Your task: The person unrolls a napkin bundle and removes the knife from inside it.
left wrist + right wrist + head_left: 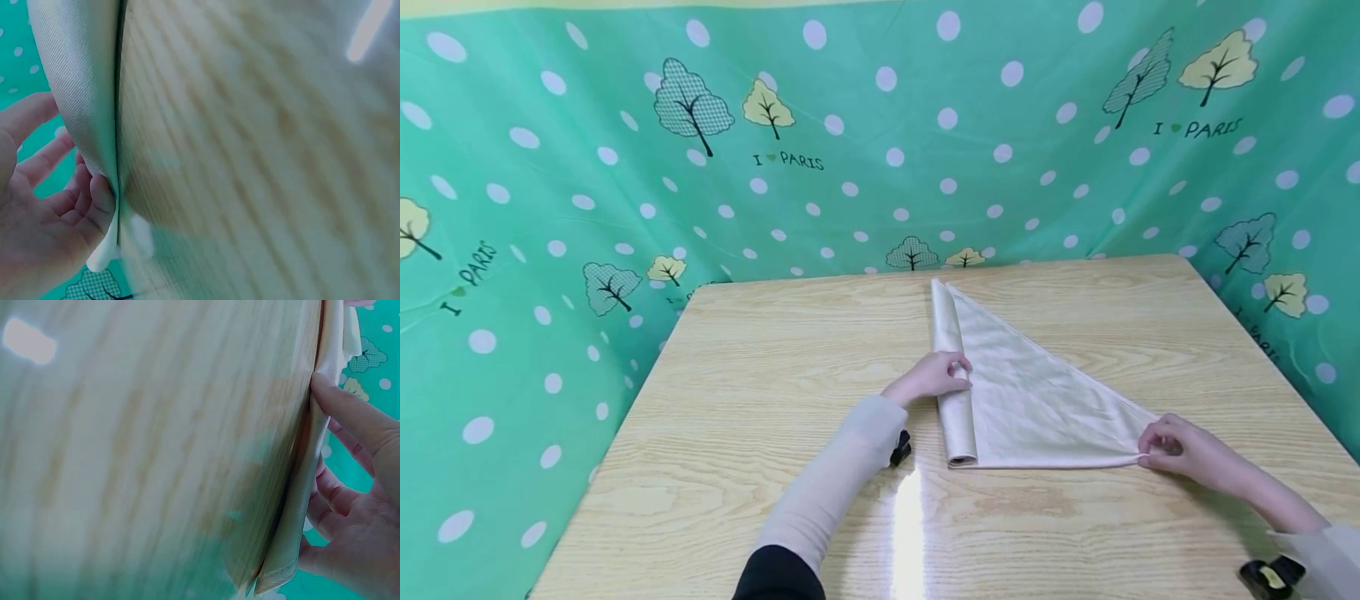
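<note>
A cream cloth napkin [1030, 392] lies on a wooden table [737, 400], folded into a triangle. Its left edge is rolled into a tube running near to far. The left hand [934, 375] curls on the roll; the right hand [1180, 450] pinches the near-right corner.

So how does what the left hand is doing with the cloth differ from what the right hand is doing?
The left hand rests on the rolled edge of the cloth, fingers curled over the roll; the right hand pinches the flat pointed corner. The left hand sits midway along the roll, while the right hand is at the cloth's tip toward the table's right side. Both hands touch the same beige cloth.
</note>
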`<state>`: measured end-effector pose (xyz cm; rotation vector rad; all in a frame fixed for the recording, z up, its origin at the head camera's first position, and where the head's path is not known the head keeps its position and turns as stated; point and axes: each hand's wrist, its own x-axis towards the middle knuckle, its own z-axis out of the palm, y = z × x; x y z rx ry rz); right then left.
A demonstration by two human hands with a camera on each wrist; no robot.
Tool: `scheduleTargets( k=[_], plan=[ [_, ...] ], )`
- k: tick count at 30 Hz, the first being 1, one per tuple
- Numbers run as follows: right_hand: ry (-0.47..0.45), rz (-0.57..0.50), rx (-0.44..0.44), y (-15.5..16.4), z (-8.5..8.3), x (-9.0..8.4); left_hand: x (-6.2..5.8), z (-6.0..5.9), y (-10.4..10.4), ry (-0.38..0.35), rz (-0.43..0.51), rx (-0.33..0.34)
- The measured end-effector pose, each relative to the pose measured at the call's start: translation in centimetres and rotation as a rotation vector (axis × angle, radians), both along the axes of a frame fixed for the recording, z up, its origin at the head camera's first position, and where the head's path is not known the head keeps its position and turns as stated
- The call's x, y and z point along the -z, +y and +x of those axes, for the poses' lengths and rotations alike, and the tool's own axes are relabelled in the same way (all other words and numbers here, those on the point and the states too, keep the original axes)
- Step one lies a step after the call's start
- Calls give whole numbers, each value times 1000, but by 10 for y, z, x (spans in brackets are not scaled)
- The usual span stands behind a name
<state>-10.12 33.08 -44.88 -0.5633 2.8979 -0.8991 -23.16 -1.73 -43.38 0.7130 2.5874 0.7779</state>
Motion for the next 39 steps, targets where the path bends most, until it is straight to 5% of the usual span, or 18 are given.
scheduleTargets(
  k=[16,25,39],
  plan=[
    [7,-15,4,-1,-1,4,4,-12,4,60,-138,96],
    [32,-12,-10,0,-2,6,6,-14,3,66,-142,83],
    [12,-15,-17,0,-2,4,11,-14,-12,-58,74,-21]
  ],
)
